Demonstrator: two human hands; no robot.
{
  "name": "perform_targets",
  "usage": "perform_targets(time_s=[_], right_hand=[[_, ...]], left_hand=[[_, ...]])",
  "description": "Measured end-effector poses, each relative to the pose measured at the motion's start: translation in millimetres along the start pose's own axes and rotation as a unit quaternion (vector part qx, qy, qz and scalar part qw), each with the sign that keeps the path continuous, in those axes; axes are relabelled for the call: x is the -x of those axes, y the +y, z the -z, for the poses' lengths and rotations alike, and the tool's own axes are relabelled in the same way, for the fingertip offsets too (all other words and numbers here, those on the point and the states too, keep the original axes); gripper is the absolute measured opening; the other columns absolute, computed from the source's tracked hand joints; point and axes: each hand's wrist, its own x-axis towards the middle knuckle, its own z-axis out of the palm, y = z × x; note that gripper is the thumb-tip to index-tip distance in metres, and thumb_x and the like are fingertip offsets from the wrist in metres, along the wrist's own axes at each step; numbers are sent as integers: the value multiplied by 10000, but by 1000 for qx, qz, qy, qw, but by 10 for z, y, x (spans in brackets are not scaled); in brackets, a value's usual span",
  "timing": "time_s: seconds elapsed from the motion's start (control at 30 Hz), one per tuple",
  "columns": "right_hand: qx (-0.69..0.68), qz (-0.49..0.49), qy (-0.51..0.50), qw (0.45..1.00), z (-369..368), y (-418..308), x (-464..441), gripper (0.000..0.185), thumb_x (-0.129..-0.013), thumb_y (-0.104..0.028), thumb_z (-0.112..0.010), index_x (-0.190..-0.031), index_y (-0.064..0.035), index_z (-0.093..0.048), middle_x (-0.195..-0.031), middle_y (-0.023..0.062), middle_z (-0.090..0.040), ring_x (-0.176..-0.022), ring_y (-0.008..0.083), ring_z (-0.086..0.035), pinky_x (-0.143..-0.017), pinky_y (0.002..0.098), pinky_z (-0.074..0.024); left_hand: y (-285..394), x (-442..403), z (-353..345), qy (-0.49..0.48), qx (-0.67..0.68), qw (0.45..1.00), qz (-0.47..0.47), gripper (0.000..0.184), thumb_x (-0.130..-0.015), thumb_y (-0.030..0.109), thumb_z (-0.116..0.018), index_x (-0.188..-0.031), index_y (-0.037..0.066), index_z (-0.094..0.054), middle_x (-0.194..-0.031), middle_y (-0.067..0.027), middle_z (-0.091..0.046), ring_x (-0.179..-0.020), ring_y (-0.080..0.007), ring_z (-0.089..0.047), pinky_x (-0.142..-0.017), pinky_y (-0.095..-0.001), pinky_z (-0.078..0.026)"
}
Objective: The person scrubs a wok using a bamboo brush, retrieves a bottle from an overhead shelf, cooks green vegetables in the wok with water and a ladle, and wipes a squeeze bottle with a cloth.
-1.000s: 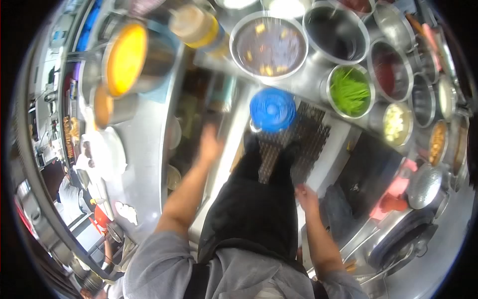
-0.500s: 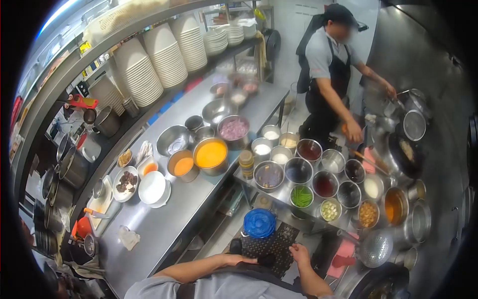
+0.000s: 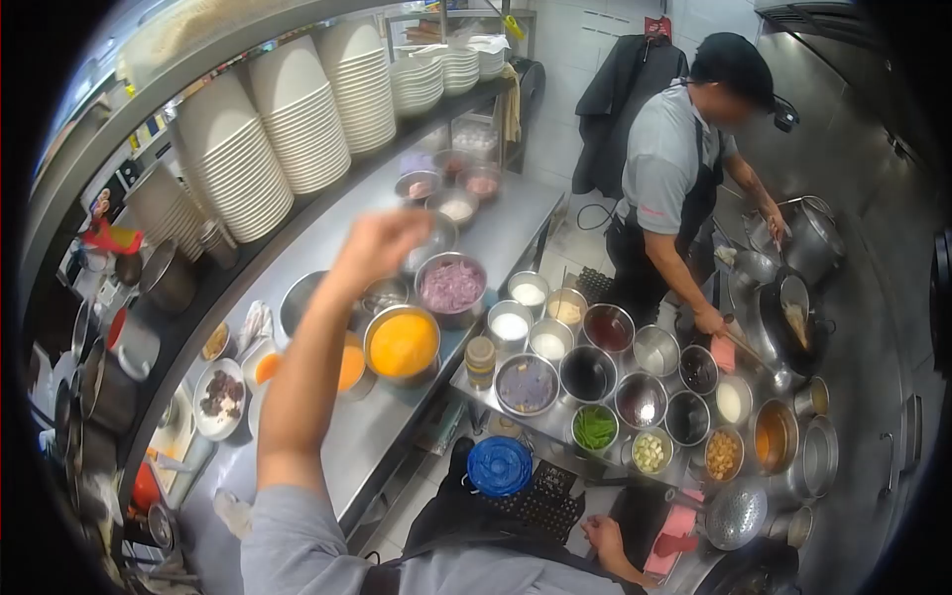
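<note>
My left hand (image 3: 389, 246) is raised over the prep counter, smeared by motion, so I cannot tell what its fingers do. A steel bowl (image 3: 441, 236) lies just behind it, partly hidden. Nearby stand a bowl of chopped purple onion (image 3: 451, 285) and a pot of bright yellow-orange liquid (image 3: 402, 344). The forearm covers part of a smaller pot of orange liquid (image 3: 350, 367). Low at the right, my right hand (image 3: 603, 537) hangs with loosely bent fingers and nothing visible in it. Beside it are a pink cloth (image 3: 674, 531) and a perforated skimmer (image 3: 736, 515).
A co-worker (image 3: 674, 178) stands at the far right, holding a utensil at a wok (image 3: 793, 312). Pots of sauces and a container of chopped greens (image 3: 595, 426) crowd the right counter. A blue-lidded container (image 3: 499, 466) sits below. Stacked white bowls (image 3: 233, 164) line the left shelf.
My left hand has risen from my waist to above the left counter. My right hand has dropped slightly. The view has shifted, and the co-worker leans closer to the wok.
</note>
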Motion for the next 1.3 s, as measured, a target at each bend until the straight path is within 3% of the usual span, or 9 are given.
perform_targets(time_s=[0.3, 0.33, 0.43, 0.63, 0.77, 0.83, 0.87, 0.9, 1.3], right_hand=[[-127, -256, 49, 957, 64, -1189, -136, 275, -784, -239, -680, -931, -7, -690, -745, 136, -692, -626, 214, -689, -649, 332, -537], [-10, -154, 85, 984, 40, -1258, -66, 293, -770, -258, -673, -922, -8, -691, -749, 144, -691, -667, 227, -694, -679, 344, -539], [5, -247, 43, 968, -170, -956, -15, 294, -703, -358, -687, -800, -81, -708, -788, 162, -680, -839, 292, -678, -742, 400, -517], [53, -187, 83, 977, -920, 289, 461, 372, -820, -479, -662, -920, -122, -646, -863, 226, -642, -767, 324, -622, -580, 475, -475], [45, -241, 35, 969, -658, 96, 623, 326, -848, -437, -637, -898, -115, -650, -780, 200, -600, -692, 324, -570, -582, 474, -466], [67, -222, 5, 973, -766, 302, 741, 307, -862, -416, -625, -887, -111, -652, -738, 188, -579, -654, 324, -545, -583, 474, -462], [236, 112, -123, 958, -1262, 1338, 737, 298, -869, -405, -619, -881, -110, -653, -718, 181, -569, -636, 324, -532, -583, 474, -459], [75, -228, -11, 971, -920, 575, 916, 300, -870, -398, -616, -886, -101, -652, -735, 187, -575, -658, 336, -537, -598, 477, -460], [21, -375, 54, 925, -510, -758, 844, 309, -875, -316, -581, -972, -30, -646, -968, 249, -639, -939, 432, -586, -739, 503, -466]], left_hand=[[-1234, -3267, 296, 159, -190, 958, -146, 260, -831, 272, -612, -979, 80, -708, -944, -148, -687, -902, -319, -652, -808, -375, -503], [-1313, -3522, 300, 157, -186, 958, -154, 260, -831, 272, -612, -979, 80, -708, -944, -148, -687, -902, -319, -652, -808, -375, -503], [-1586, -4209, 254, 188, -190, 952, -151, 222, -816, 241, -579, -910, 89, -711, -892, -172, -672, -855, -364, -638, -807, -432, -501], [-2034, -5099, 57, 188, -233, 945, -133, 203, -811, 206, -575, -918, 103, -714, -923, -173, -666, -899, -362, -632, -846, -437, -493], [-2318, -5499, -76, 178, -253, 945, -105, 208, -803, 158, -563, -941, 107, -710, -954, -179, -662, -933, -357, -629, -868, -436, -485], [-2432, -5637, -138, 156, -266, 947, -92, 236, -800, 144, -556, -986, 130, -701, -982, -184, -656, -958, -358, -621, -874, -442, -480], [-2386, -5619, -150, 155, -271, 946, -85, 231, -815, 170, -569, -1000, 121, -699, -981, -178, -662, -953, -356, -625, -864, -432, -484], [-2502, -5726, -192, 155, -277, 945, -80, 232, -829, 196, -581, -1013, 113, -696, -980, -171, -668, -947, -355, -629, -854, -422, -487], [-2840, -6145, -375, 115, -294, 949, -27, 218, -798, 160, -559, -955, 92, -694, -960, -188, -667, -932, -358, -638, -842, -422, -488]])
